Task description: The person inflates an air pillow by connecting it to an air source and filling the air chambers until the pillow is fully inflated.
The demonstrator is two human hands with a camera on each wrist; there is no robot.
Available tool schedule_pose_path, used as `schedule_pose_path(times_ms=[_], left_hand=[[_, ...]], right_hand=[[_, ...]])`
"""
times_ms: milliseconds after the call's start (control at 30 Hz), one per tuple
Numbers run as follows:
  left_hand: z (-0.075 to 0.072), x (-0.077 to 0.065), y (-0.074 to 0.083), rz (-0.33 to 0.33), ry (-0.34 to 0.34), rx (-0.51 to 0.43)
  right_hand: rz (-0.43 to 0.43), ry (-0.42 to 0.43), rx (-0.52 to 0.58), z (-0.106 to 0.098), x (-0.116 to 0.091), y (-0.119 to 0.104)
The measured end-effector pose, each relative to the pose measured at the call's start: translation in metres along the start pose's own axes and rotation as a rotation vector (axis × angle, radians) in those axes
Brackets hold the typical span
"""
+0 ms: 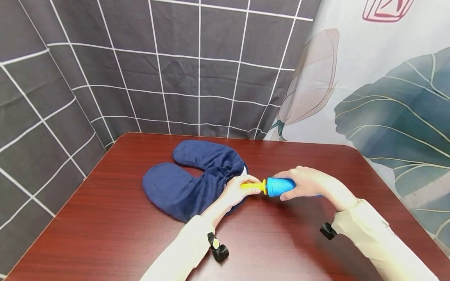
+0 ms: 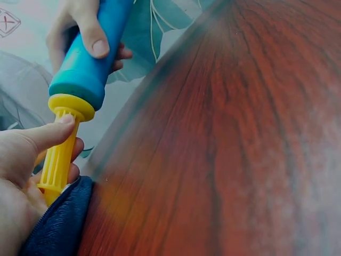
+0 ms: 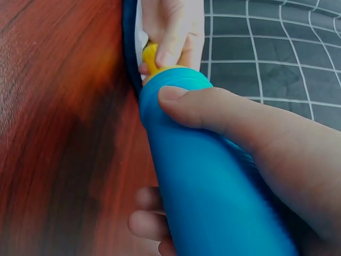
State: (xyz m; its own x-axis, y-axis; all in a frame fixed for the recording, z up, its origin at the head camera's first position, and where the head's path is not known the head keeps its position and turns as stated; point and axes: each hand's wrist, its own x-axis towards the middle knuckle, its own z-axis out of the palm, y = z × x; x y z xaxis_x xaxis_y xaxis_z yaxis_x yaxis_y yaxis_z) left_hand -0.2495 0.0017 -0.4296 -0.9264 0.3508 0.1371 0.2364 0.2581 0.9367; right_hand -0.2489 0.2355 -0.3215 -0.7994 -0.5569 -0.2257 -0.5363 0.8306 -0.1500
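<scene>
My right hand (image 1: 305, 182) grips the blue barrel (image 3: 197, 170) of what looks like a hand pump, thumb along its top and fingers round underneath. A yellow ribbed stem (image 2: 57, 162) with a round flange extends from the barrel towards the left. Thumb and fingers of my left hand (image 1: 234, 192) pinch that stem. The stem's far end reaches the open zipped edge of a navy U-shaped neck pillow (image 1: 175, 187). A strip of white (image 1: 244, 170) shows at this edge, just beyond the left hand. My left palm hides where stem and pillow meet.
The pillow lies flat and wrinkled on a reddish-brown wooden table (image 1: 105, 218). Grey cloth with a white grid (image 1: 179, 74) hangs behind and to the left. A curtain with large leaf prints (image 1: 397, 117) hangs along the right. Both wrists carry small black cameras.
</scene>
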Motion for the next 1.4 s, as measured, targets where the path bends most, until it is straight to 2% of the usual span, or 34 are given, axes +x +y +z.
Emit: schedule_pose_path(times_ms=[167, 467, 767, 1067, 1233, 1400], left_hand=[[0.001, -0.001, 0.000, 0.000, -0.008, -0.030], [0.000, 0.000, -0.001, 0.008, -0.009, -0.010], [0.000, 0.001, 0.000, 0.010, -0.016, -0.056], [0.001, 0.000, 0.000, 0.013, -0.020, -0.075], [0.002, 0.000, 0.001, 0.017, -0.028, -0.081], [0.000, 0.001, 0.000, 0.016, -0.015, -0.042]], right_hand=[[0.000, -0.005, 0.027, -0.007, -0.014, 0.009], [0.034, 0.011, 0.066, -0.016, -0.043, 0.030], [0.076, 0.056, 0.063, -0.024, -0.070, 0.048], [0.072, 0.094, 0.071, -0.028, -0.094, 0.073], [0.089, 0.093, 0.078, -0.029, -0.100, 0.078], [0.079, 0.080, 0.114, -0.029, -0.090, 0.069]])
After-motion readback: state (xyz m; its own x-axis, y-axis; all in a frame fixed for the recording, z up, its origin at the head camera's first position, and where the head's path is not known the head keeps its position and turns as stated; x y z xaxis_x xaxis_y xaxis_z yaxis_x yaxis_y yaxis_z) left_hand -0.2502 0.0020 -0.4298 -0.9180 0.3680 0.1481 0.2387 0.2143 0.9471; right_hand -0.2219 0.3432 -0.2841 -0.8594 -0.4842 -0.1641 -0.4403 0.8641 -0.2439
